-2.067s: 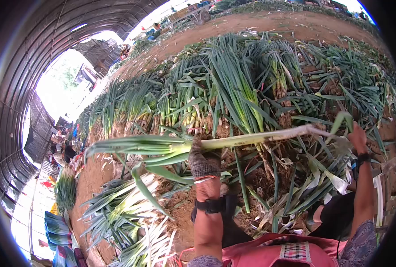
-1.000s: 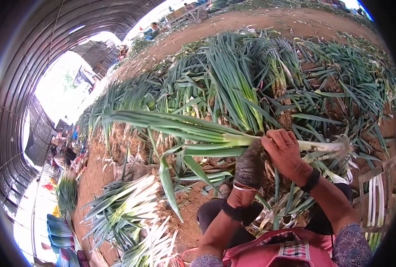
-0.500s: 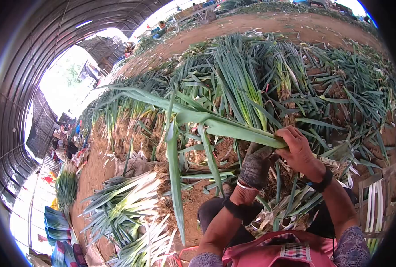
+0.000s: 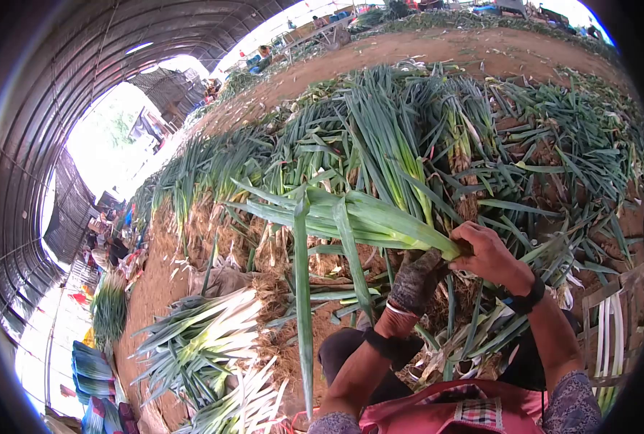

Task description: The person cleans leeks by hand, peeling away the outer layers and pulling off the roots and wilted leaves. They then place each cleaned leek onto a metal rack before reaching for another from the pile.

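A long green leek (image 4: 401, 226) lies slantwise across the view. Its leaves spread to the left, and two of them hang downward. My left hand (image 4: 416, 281), in a dirty grey glove, is closed around the stalk from below. My right hand (image 4: 489, 257) is bare, its fingers curled on the stalk just right of the glove. The lower end of the leek is hidden by the hands. Below to the left, a pile of cleaned leeks (image 4: 220, 329) with white stems rests on the soil.
Untrimmed leeks (image 4: 387, 137) with roots lie in rows ahead. Loose leaves (image 4: 589, 137) cover the right side. A slatted wooden piece (image 4: 615, 325) stands at lower right. Bundled leeks (image 4: 108, 304) are at far left, and a cart (image 4: 329, 35) is at the back.
The leek has rotated in my hands: its leaves have drawn in at the left and more of the pale stalk shows. My right hand has moved slightly down and right.
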Motion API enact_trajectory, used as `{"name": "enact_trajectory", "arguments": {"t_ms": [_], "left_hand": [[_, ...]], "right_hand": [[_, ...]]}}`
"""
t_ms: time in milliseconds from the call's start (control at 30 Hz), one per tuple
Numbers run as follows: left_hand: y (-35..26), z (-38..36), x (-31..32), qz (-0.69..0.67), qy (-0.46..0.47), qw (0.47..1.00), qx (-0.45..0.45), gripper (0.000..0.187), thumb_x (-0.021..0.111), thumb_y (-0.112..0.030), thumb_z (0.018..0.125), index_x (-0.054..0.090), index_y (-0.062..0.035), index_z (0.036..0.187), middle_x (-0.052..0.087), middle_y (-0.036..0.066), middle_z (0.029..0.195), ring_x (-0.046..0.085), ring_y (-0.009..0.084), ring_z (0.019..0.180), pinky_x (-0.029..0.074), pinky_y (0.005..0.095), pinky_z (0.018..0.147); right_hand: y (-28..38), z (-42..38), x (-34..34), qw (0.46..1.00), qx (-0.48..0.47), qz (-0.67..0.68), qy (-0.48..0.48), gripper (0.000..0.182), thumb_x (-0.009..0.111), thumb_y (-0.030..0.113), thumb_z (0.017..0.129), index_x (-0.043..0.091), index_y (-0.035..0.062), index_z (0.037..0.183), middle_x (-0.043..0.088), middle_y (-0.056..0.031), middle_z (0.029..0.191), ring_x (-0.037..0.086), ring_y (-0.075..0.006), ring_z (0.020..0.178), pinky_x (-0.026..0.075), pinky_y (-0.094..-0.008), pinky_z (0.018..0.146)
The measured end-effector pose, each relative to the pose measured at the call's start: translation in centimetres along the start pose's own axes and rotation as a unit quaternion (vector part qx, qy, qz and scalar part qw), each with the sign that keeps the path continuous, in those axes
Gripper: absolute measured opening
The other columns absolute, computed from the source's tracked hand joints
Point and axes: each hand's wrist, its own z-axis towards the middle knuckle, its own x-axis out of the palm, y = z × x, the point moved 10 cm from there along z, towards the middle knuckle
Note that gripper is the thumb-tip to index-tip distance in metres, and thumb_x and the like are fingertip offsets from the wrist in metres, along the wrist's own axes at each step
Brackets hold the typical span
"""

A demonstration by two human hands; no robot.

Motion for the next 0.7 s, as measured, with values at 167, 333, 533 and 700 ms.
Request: {"name": "enact_trajectory", "arguments": {"t_ms": [167, 333, 533, 700], "left_hand": [[-0.5, 0.0, 0.9, 0.170, 0.054, 0.981, 0.078, 0.032, 0.058, 0.000, 0.082, 0.051, -0.0052, 0.113, 0.054, 0.010, 0.109, 0.053, 0.0200, 0.103, 0.047, 0.0320, 0.084], [-0.9, -0.2, 0.7, 0.264, 0.028, 0.959, 0.101, 0.035, 0.061, 0.005, 0.076, 0.055, -0.0036, 0.110, 0.052, 0.012, 0.112, 0.052, 0.0241, 0.105, 0.044, 0.0320, 0.086], [-3.2, -1.8, 3.0, 0.493, 0.041, 0.843, 0.212, 0.037, 0.063, 0.004, 0.074, 0.057, -0.0055, 0.110, 0.052, 0.013, 0.114, 0.051, 0.0272, 0.106, 0.043, 0.0337, 0.088], [-1.6, -0.8, 1.6, 0.373, 0.048, 0.912, 0.163, 0.030, 0.054, -0.010, 0.087, 0.045, -0.0024, 0.114, 0.052, 0.007, 0.105, 0.051, 0.0151, 0.097, 0.044, 0.0289, 0.082]], "right_hand": [[-0.6, -0.2, -0.2, 1.000, 0.001, -0.002, 0.004, 0.048, 0.081, 0.006, 0.052, 0.051, 0.0011, 0.089, 0.053, -0.0114, 0.079, 0.053, -0.0267, 0.069, 0.043, -0.0335, 0.064], [-1.0, -0.2, 0.0, 0.999, 0.020, 0.035, 0.028, 0.047, 0.082, 0.007, 0.053, 0.049, 0.0018, 0.087, 0.052, -0.0077, 0.075, 0.052, -0.0194, 0.068, 0.043, -0.0308, 0.062], [-2.0, -0.4, 0.8, 0.990, 0.077, 0.102, 0.065, 0.045, 0.081, 0.006, 0.055, 0.049, 0.0024, 0.086, 0.049, -0.0039, 0.071, 0.048, -0.0130, 0.067, 0.041, -0.0282, 0.062], [-1.9, -0.3, 0.9, 0.989, 0.085, 0.095, 0.081, 0.046, 0.081, 0.005, 0.055, 0.049, 0.0025, 0.087, 0.049, -0.0034, 0.072, 0.047, -0.0125, 0.066, 0.041, -0.0271, 0.062]]}}
